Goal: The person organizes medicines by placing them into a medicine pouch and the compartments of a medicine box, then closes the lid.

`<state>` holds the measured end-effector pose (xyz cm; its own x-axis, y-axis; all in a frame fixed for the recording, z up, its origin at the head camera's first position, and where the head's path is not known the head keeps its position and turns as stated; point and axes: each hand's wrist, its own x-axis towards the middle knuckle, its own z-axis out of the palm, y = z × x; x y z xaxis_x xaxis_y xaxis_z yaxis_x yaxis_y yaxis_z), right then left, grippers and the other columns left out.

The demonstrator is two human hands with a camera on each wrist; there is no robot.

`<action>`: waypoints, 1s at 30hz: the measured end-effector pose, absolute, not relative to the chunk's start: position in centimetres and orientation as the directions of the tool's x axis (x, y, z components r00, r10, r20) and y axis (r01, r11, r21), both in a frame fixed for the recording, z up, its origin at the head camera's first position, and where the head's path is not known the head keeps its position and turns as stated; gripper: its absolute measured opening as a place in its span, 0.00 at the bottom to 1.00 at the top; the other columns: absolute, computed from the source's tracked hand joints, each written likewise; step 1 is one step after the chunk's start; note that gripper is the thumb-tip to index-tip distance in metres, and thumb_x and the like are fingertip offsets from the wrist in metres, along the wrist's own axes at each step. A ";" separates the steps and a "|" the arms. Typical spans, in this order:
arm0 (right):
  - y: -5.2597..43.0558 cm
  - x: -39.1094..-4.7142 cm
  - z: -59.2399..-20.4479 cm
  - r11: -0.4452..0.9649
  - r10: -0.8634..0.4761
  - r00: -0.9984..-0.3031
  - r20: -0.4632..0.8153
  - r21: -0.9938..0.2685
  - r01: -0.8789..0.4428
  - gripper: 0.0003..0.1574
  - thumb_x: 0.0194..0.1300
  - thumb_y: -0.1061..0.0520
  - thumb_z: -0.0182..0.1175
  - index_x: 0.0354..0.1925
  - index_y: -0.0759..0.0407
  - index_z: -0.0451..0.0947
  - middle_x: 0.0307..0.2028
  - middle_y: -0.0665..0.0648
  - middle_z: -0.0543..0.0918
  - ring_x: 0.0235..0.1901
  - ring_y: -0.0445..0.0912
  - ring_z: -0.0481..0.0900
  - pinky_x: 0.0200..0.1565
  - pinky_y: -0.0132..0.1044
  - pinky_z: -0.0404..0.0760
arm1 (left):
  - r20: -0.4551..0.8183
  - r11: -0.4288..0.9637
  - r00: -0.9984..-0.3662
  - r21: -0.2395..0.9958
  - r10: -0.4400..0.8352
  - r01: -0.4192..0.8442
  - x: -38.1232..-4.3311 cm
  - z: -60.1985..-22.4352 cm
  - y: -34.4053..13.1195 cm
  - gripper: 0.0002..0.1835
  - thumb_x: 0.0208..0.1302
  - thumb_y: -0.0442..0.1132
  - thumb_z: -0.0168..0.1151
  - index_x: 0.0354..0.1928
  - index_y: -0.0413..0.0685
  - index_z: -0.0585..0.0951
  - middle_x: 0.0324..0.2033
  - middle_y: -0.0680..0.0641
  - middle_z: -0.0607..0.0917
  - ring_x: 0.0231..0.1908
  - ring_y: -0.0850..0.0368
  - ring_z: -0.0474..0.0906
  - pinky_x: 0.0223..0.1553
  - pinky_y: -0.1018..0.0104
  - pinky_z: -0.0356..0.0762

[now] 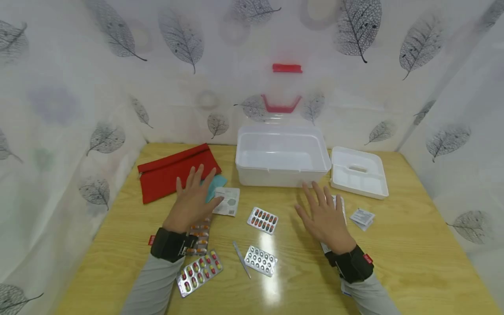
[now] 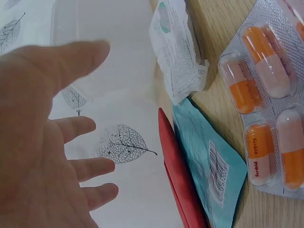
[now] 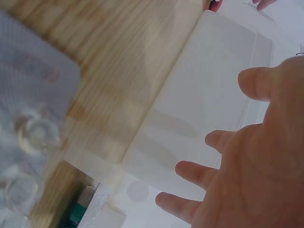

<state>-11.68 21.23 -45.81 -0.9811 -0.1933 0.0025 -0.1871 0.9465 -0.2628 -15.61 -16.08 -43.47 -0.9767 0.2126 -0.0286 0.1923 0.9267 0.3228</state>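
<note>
My left hand (image 1: 193, 201), fingers spread and holding nothing, is over the table beside a red zip pouch (image 1: 169, 175). Near it are a teal packet (image 2: 209, 161), a white printed packet (image 1: 228, 201) and a blister pack of orange capsules (image 2: 259, 156), partly hidden by the wrist. Likewise spread and empty, my right hand (image 1: 324, 216) is in front of a white plastic box (image 1: 275, 177). Beneath that hand and wrist lies a mostly hidden pale item (image 1: 343, 209). Between the hands are a red-and-green capsule blister pack (image 1: 263, 220), a silver blister pack (image 1: 260, 260) and tweezers (image 1: 242, 259).
The box stands uncovered at the back, its clear lid with a red handle (image 1: 281, 108) raised behind. A white compartment tray (image 1: 360, 186) sits to its right. Small white sachets (image 1: 362, 218) lie at right, a red-and-yellow capsule pack (image 1: 199, 272) at front left. Patterned curtains surround the table.
</note>
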 end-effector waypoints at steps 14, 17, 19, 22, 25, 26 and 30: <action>20.9 -11.5 -46.1 0.941 -0.197 -0.980 0.019 -0.277 -0.195 0.44 0.78 0.33 0.42 0.81 0.50 0.49 0.79 0.66 0.51 0.77 0.70 0.43 0.70 0.74 0.41 | -0.010 0.921 -0.985 0.356 0.171 0.156 -16.1 -43.8 -16.9 0.44 0.68 0.56 0.63 0.80 0.52 0.56 0.79 0.37 0.53 0.78 0.33 0.40 0.71 0.25 0.34; 21.1 -11.4 -46.1 0.946 -0.190 -0.982 0.011 -0.268 -0.186 0.43 0.78 0.33 0.41 0.81 0.49 0.50 0.79 0.65 0.50 0.77 0.69 0.43 0.70 0.73 0.41 | -0.020 0.918 -0.987 0.372 0.159 0.141 -16.4 -44.1 -17.2 0.41 0.70 0.55 0.61 0.79 0.51 0.58 0.79 0.37 0.53 0.78 0.33 0.41 0.71 0.26 0.37; 21.2 -11.3 -46.0 0.945 -0.188 -0.982 0.011 -0.270 -0.184 0.43 0.79 0.33 0.41 0.81 0.50 0.50 0.79 0.65 0.50 0.77 0.69 0.43 0.70 0.73 0.40 | -0.023 0.915 -0.988 0.382 0.150 0.130 -16.6 -44.3 -17.6 0.40 0.71 0.54 0.59 0.79 0.50 0.59 0.79 0.37 0.54 0.78 0.33 0.42 0.71 0.26 0.39; 21.2 -11.3 -45.9 0.942 -0.188 -0.982 0.018 -0.281 -0.185 0.43 0.79 0.34 0.42 0.80 0.51 0.51 0.79 0.66 0.51 0.77 0.70 0.43 0.70 0.73 0.41 | -0.019 0.905 -0.990 0.408 0.138 0.118 -16.9 -44.4 -18.5 0.38 0.72 0.53 0.58 0.78 0.47 0.61 0.78 0.35 0.55 0.77 0.32 0.44 0.70 0.25 0.40; 21.2 -11.4 -45.8 0.939 -0.190 -0.982 0.022 -0.289 -0.188 0.43 0.79 0.34 0.41 0.81 0.51 0.51 0.79 0.66 0.50 0.77 0.70 0.43 0.70 0.73 0.40 | -0.013 0.896 -0.993 0.434 0.115 0.098 -17.2 -44.2 -19.8 0.37 0.72 0.51 0.58 0.77 0.45 0.62 0.77 0.33 0.57 0.77 0.31 0.46 0.70 0.25 0.41; 21.2 -11.4 -45.9 0.938 -0.190 -0.981 0.024 -0.292 -0.189 0.43 0.79 0.34 0.41 0.81 0.51 0.51 0.79 0.66 0.50 0.77 0.70 0.43 0.70 0.73 0.40 | -0.014 0.892 -0.994 0.443 0.109 0.092 -17.2 -44.1 -20.3 0.36 0.72 0.50 0.58 0.77 0.44 0.62 0.76 0.33 0.57 0.76 0.30 0.46 0.70 0.25 0.40; 21.0 -11.7 -46.0 0.937 -0.192 -0.981 0.027 -0.291 -0.192 0.43 0.79 0.32 0.41 0.81 0.49 0.50 0.79 0.65 0.50 0.77 0.68 0.44 0.71 0.72 0.40 | -0.028 0.884 -0.996 0.463 0.083 0.061 -17.6 -43.9 -22.2 0.37 0.72 0.51 0.59 0.77 0.43 0.62 0.76 0.32 0.58 0.75 0.29 0.48 0.70 0.25 0.42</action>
<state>-11.66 20.97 -46.03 -0.9810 -0.1921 0.0271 -0.1916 0.9372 -0.2915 -17.55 -22.22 -43.87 -0.9961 0.0834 -0.0276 0.0612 0.8842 0.4632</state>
